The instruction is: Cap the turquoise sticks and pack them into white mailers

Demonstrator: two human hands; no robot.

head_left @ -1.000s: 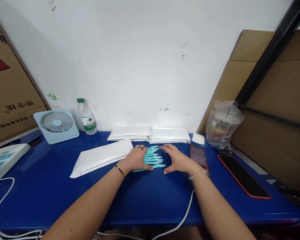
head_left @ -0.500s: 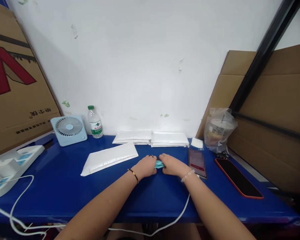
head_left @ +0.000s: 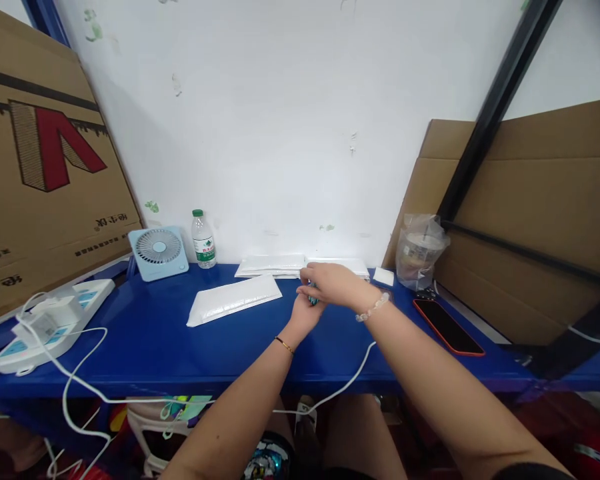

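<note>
My left hand (head_left: pixel 305 316) is closed around a small folded teal thing (head_left: pixel 313 296), of which only a sliver shows. My right hand (head_left: pixel 336 284) reaches over from the right, its fingers curled onto the same thing and against the left hand. The thing's kind cannot be made out. Both hands are above the blue table (head_left: pixel 165 350). To their left lies a white padded mailer (head_left: pixel 235 300), touched by neither hand. Behind them, along the wall, are two stacks of similar white mailers; the left stack (head_left: pixel 271 265) is partly in view, the right stack (head_left: pixel 347 267) partly covered by my right hand.
A blue fan (head_left: pixel 159 253) and a water bottle (head_left: pixel 203 240) stand at the back left. A power strip (head_left: pixel 73 330) with white cables lies left. At right are a phone (head_left: pixel 447 327), a small white square (head_left: pixel 384 277) and a bagged drink cup (head_left: pixel 420 253).
My hands have come together, the right one now crossing over the left with the teal thing between them. The view has shifted, showing more below the table's front edge.
</note>
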